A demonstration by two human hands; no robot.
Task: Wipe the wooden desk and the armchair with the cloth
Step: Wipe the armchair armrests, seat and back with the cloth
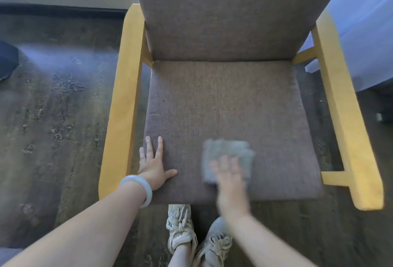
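Fingers (228, 165) of my right hand (229, 178) lie spread flat on the grey cloth (227, 151), pressing rather than gripping, at the seat cushion's (229, 100) front. My left hand (154, 166) braces open-palmed beside it. I'd wipe in overlapping strokes toward the backrest (225, 11), then do the 2 armrests (125, 96).

No text, label, brand, number or sign can be read anywhere in the frame; every surface in view is plain and unmarked.
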